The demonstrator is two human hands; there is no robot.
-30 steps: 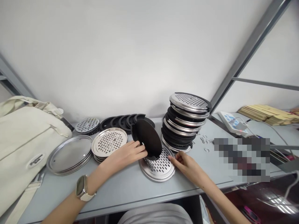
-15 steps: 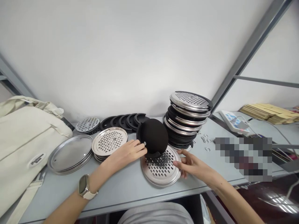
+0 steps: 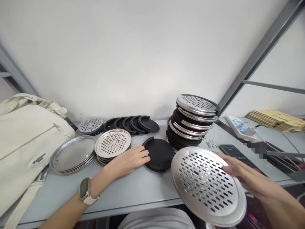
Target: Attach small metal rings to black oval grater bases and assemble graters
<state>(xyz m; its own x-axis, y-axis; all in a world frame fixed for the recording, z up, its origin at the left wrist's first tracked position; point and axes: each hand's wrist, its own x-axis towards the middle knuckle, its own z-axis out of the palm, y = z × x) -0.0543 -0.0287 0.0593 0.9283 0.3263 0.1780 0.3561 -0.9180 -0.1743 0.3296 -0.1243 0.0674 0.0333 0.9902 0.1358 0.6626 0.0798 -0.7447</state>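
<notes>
My right hand (image 3: 247,179) holds a perforated steel disc (image 3: 205,183) tilted up in the air, close to the camera, over the grey table's front edge (image 3: 133,197). My left hand (image 3: 130,159), with a watch on its wrist, rests its fingertips on the rim of a black round lid (image 3: 160,154) that lies flat on the table. Just behind the lid stands a tall leaning stack of black and steel discs (image 3: 192,122).
A pile of perforated discs (image 3: 113,143), plain steel plates (image 3: 72,154), a small perforated disc (image 3: 91,125) and a row of black rings (image 3: 133,123) lie at the left and back. A cream bag (image 3: 26,140) fills the far left. A phone (image 3: 234,152) lies at the right.
The black lid went from tilted on the perforated disc to flat on the table. My right hand lifted the perforated disc off the table toward me.
</notes>
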